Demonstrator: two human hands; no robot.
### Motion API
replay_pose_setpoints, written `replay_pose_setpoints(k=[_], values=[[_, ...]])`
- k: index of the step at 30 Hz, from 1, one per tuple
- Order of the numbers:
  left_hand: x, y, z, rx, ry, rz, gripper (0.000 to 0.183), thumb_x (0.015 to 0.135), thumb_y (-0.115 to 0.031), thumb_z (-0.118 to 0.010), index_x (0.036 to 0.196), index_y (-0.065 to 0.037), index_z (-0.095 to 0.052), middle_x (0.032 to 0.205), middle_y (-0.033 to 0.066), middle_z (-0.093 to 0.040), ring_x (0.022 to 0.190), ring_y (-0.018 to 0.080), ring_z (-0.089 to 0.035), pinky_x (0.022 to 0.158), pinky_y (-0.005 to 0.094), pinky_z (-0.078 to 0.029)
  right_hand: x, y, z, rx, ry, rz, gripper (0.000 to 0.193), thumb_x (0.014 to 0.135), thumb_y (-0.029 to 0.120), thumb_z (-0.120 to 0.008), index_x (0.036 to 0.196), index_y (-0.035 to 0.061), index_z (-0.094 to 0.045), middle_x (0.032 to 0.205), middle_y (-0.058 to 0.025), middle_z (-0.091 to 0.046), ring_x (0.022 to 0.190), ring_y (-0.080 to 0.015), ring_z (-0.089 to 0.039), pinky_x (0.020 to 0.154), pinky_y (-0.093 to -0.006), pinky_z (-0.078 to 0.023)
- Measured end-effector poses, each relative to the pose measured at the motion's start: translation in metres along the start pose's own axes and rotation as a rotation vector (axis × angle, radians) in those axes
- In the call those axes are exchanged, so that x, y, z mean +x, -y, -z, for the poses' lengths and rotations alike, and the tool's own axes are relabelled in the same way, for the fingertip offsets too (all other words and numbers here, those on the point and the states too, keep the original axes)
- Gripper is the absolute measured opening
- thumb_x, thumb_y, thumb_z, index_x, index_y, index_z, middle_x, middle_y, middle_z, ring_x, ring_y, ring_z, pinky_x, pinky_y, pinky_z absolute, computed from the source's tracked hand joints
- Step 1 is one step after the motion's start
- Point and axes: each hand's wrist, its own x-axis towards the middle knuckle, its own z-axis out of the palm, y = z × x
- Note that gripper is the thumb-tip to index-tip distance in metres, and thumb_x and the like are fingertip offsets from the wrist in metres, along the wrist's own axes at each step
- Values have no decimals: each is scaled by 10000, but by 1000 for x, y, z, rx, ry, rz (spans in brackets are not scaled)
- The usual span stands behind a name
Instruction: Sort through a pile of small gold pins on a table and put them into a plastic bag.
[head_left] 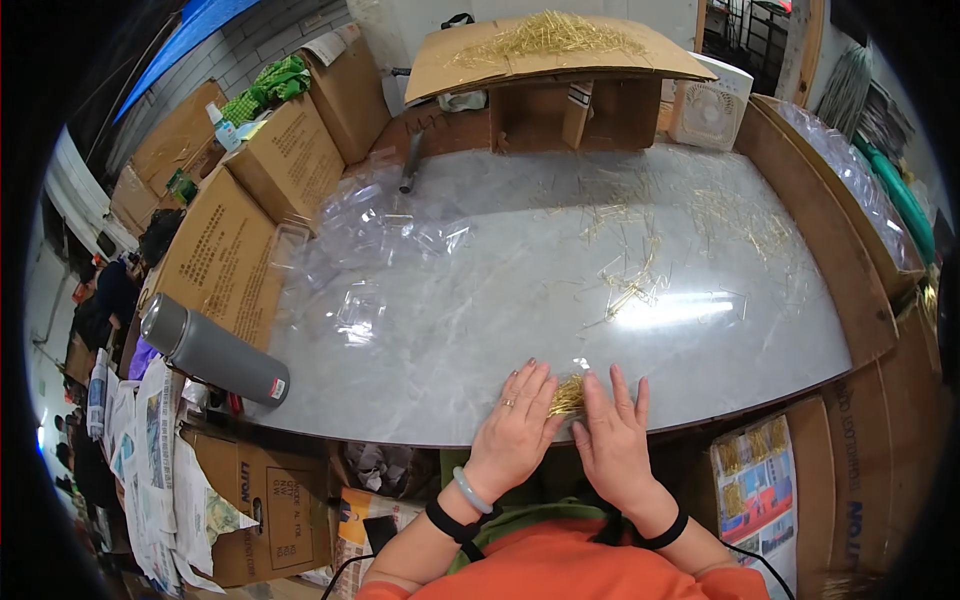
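The fingers of the left hand lie flat and slightly spread on the tabletop, their tips touching a small bundle of gold pins. The right hand lies just beside it, its fingers also stretched flat against the other side of the bundle, gripping nothing. The bundle sits between both hands near the front edge. Farther out, loose gold pins lie scattered across the grey surface, and clear plastic trays are piled to the left. A grey flask lies on a cardboard box at the left edge.
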Motion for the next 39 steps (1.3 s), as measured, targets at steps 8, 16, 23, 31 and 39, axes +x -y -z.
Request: replay_pose_setpoints(k=[8,16,23,31,39], values=[[0,-2,-4,48,-69,40,459,963,-104,-625,1382,56,-524,1465,227,-506,1385,435,-467,1126,480,-438,17,-13,10,336,-7,-105,624,891,24,-667,1473,-7,-444,1466,-216,-523,1415,-433,-433,1176,-563,-314],[-1,-4,-6,81,-79,45,457,958,-133,-640,1360,62,-544,1462,231,-508,1377,420,-478,1149,492,-421,8,-7,3,72,-157,8,436,856,4,-696,1280,3,-597,1279,-170,-610,1183,-394,-563,1003,-484,-465],[0,-5,-6,112,-127,34,408,955,-96,-642,1335,41,-582,1472,226,-510,1377,435,-482,1121,475,-449,17,5,0,26,-92,6,408,926,95,-681,1323,36,-605,1421,-149,-587,1363,-360,-513,1171,-541,-325],[-2,-4,-8,114,-133,7,414,953,-97,-653,1347,17,-597,1421,192,-570,1352,403,-518,1111,468,-462,21,3,-11,106,-261,-64,299,919,79,-697,1212,46,-645,1238,-116,-678,1220,-347,-601,1100,-524,-385],[-2,-5,-6,64,-114,5,424,955,-128,-669,1351,9,-599,1421,192,-575,1348,395,-529,1067,440,-496,20,-7,-9,224,-226,-150,216,903,63,-707,1113,37,-662,1175,-131,-669,1085,-348,-613,966,-476,-452]])
